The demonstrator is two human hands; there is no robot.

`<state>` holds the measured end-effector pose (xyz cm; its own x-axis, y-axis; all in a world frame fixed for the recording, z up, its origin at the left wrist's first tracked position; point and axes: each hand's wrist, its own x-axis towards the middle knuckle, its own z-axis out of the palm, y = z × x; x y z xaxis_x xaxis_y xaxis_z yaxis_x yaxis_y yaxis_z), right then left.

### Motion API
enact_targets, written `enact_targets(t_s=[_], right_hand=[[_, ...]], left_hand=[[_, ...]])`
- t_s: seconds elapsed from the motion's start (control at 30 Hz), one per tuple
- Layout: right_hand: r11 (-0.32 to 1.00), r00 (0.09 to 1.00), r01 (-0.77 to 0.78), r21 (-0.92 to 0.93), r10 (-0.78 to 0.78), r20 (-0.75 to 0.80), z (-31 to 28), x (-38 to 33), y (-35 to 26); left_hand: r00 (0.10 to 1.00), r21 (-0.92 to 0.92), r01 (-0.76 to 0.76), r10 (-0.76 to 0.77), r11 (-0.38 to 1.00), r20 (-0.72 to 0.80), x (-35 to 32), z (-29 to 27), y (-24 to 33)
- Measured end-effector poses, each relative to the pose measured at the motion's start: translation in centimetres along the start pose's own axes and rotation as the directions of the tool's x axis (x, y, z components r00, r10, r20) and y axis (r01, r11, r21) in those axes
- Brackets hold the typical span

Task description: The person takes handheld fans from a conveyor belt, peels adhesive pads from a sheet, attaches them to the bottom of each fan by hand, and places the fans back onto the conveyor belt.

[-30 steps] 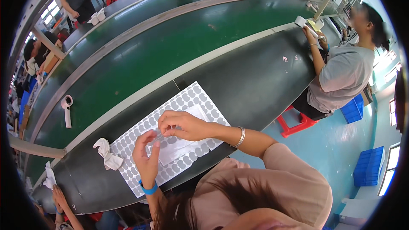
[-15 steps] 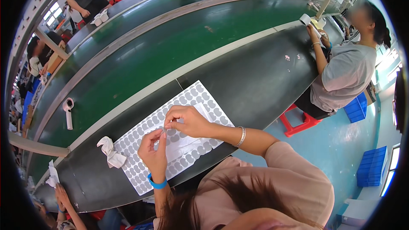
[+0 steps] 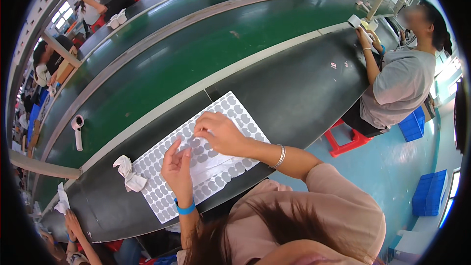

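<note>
A white sheet (image 3: 239, 107) covered with rows of grey double-lobed stickers lies at a slant on the dark table, under both hands. A stretch of pale backing without stickers shows at its middle, beside my right wrist. My left hand (image 3: 177, 172), with a blue wristband, is raised over the sheet; its thumb and forefinger stand apart. Just to its right, my right hand (image 3: 222, 135) has its fingers curled together in a pinch. Something thin and pale seems to be at its fingertips, too small and blurred to name.
A crumpled white cloth (image 3: 130, 174) lies left of the sheet. A white handheld device with a round head (image 3: 78, 126) rests on the green conveyor belt (image 3: 162, 76). At right, a co-worker (image 3: 405, 81) sits on a red stool (image 3: 346, 142). Another person's hands (image 3: 73, 225) are at lower left.
My hands, touching at the fingertips before, have drawn slightly apart. The left thumb and forefinger have spread, and the right hand has shifted a little to the right.
</note>
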<state>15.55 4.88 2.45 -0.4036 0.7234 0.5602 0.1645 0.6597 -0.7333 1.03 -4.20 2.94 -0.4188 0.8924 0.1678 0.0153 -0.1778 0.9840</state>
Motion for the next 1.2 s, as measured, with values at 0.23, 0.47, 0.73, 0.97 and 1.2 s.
enact_targets(t_s=[0.23,0.47,0.73,0.97,1.2], right_hand=[[0.882,0.872,0.026,0.47,0.21,-0.442,-7.2,3.5,-0.7],[0.846,0.66,0.52,-0.117,-0.485,-0.573,-16.0,3.6,-13.5],[0.794,0.586,0.595,-0.123,-0.533,-0.61,-20.5,0.8,-14.4],[0.756,0.539,0.647,-0.096,-0.543,-0.644,-21.8,-1.9,-14.8],[0.709,0.487,0.693,-0.127,-0.591,-0.643,-20.6,0.0,-16.7]], left_hand=[[0.997,0.182,0.077,-0.081,0.98,0.019,-0.8,-2.9,-0.1],[0.998,0.13,0.051,-0.053,0.99,0.015,-1.9,-4.7,-0.2],[0.997,0.073,0.049,-0.052,0.996,0.05,-3.8,-5.3,-0.8],[0.998,0.096,0.017,-0.023,0.995,0.059,-4.3,-6.5,-0.9],[0.999,0.062,0.021,-0.023,0.998,0.042,-4.6,-6.3,-1.7]])
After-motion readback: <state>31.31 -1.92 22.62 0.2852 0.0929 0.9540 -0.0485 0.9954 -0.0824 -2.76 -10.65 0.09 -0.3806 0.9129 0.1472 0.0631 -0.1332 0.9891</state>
